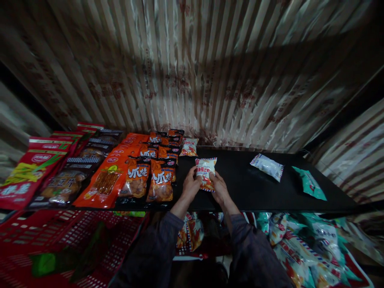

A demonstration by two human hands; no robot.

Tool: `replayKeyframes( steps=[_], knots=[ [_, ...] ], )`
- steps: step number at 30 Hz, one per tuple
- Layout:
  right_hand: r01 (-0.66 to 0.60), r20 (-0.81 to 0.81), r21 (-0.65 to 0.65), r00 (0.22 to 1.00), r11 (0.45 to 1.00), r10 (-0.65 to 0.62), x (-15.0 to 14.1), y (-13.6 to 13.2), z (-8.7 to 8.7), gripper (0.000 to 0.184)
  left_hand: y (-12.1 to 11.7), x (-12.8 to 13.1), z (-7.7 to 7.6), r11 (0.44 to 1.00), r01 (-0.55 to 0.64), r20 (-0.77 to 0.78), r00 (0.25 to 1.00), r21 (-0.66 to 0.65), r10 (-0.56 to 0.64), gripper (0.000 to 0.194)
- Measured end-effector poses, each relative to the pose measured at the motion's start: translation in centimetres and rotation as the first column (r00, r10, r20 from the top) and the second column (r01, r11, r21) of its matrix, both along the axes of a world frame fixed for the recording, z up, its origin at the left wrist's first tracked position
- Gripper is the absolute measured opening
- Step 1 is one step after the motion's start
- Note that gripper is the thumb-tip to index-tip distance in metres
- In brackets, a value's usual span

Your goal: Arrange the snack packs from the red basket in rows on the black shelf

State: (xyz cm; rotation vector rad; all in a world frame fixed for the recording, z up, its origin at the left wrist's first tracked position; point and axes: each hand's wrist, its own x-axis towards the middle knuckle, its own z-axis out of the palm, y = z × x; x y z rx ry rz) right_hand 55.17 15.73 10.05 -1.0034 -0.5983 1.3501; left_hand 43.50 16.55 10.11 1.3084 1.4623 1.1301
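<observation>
Between my two hands is a small white snack bag (205,173) with red lettering and a striped edge, held upright just above the black shelf (231,196). My left hand (192,185) grips its left side, fingers curled round the edge. From the right, my right hand (220,187) closes on the other side with the thumb on the front. A similar white bag (189,147) stands behind, near the back of the shelf. Close to my left hand stand rows of orange and black snack bags (161,182).
Farther left are a large orange bag (108,176), dark bags (63,180) and red bags (33,174). A white-blue bag (268,167) and a teal bag (310,183) lie on the right. Below are a red basket (126,228) and piled snack bags (300,252). Corrugated sheeting (192,80) rises behind.
</observation>
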Motion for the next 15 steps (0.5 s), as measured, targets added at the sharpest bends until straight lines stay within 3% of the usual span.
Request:
replayKeyframes(
  steps=[8,15],
  knots=[
    [0.091,0.203,0.038,0.974,0.995,-0.097,-1.0,1.5,-0.9,0.056,1.1,-0.6,0.4,0.996,-0.086,-0.004,0.996,0.025,0.086,0.051],
    [0.028,0.322,0.094,0.945,0.995,-0.057,-1.4,3.1,-1.1,0.057,2.7,-1.1,2.2,0.984,-0.157,-0.098,0.982,0.08,0.164,0.054]
  ],
)
